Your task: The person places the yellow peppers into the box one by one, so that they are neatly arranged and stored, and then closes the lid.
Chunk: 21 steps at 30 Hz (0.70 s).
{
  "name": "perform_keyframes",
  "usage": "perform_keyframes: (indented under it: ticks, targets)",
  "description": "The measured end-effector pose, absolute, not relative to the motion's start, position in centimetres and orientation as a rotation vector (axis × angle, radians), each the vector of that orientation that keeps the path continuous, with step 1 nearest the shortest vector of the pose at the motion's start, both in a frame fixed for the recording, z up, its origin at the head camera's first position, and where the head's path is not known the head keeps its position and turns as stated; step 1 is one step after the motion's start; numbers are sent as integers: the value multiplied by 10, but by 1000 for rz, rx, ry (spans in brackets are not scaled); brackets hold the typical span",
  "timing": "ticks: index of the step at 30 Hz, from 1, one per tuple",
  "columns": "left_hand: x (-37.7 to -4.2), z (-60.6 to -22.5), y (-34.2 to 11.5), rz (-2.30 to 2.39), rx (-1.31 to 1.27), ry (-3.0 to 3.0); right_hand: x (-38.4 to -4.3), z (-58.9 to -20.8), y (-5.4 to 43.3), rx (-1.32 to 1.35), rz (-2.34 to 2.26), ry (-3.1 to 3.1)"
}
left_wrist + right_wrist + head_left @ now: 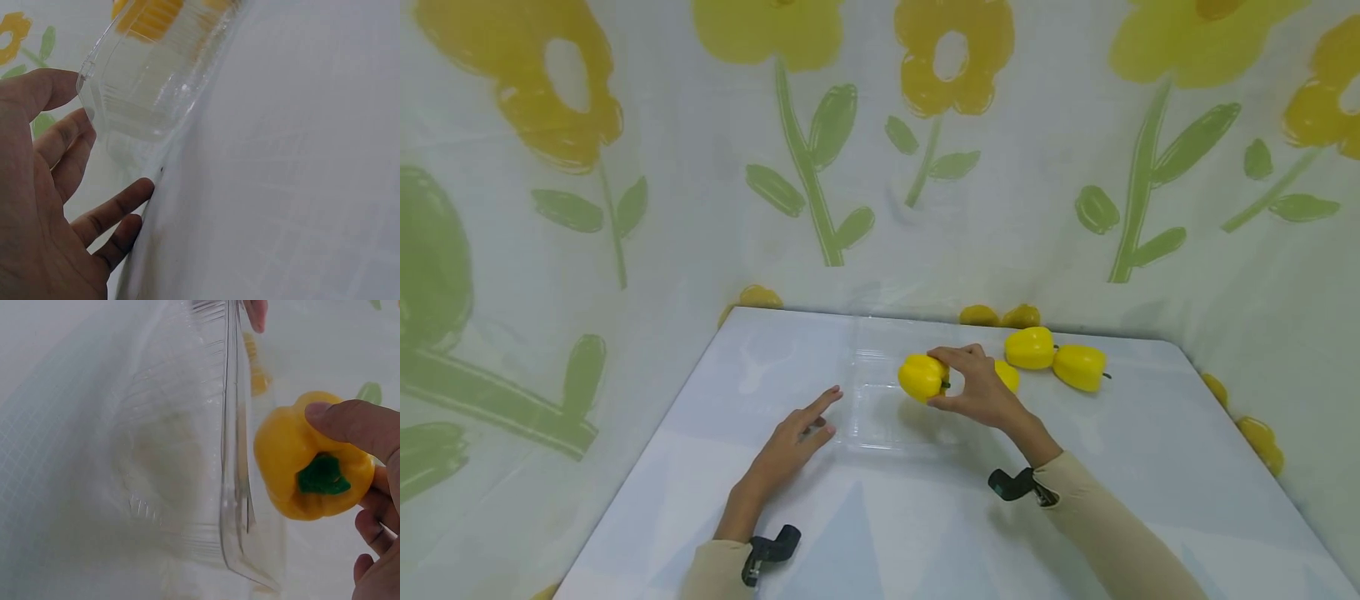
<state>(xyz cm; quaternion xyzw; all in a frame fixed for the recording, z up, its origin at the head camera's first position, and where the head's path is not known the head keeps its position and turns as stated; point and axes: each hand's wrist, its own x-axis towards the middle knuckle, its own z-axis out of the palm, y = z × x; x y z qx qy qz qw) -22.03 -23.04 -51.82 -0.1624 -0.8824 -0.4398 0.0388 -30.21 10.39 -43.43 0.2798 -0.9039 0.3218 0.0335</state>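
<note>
A yellow bell pepper (921, 377) with a green stem is pinched between the thumb and fingers of my right hand (977, 389). It is held over the right part of a clear plastic container (868, 448), beyond the rim in the right wrist view. My left hand (790, 446) is at the container's left side, thumb and fingers spread apart. Fingertips (70, 87) are right at the clear rim in the left wrist view. Behind the right hand, another yellow bell pepper (1007, 375) is partly hidden.
Two more yellow bell peppers, a left one (1030, 348) and a right one (1081, 368), lie side by side at the back right of the white table (925, 533). A flower-printed cloth (1000, 208) hangs behind the table. Each wrist wears a black camera mount.
</note>
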Motion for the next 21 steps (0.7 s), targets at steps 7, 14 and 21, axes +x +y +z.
perform_keyframes:
  ticks: [7, 14, 21]
  targets:
    - [-221, -517, -230, -1348, -471, -2720, -305, -439, 97, 864, 990, -2794]
    - [-221, -516, -229, -1336, -457, -2744, -306, -440, 87, 856, 991, -2812]
    - [-219, -514, -229, -1354, -480, -2729, -307, -441, 77, 860, 1011, -2836]
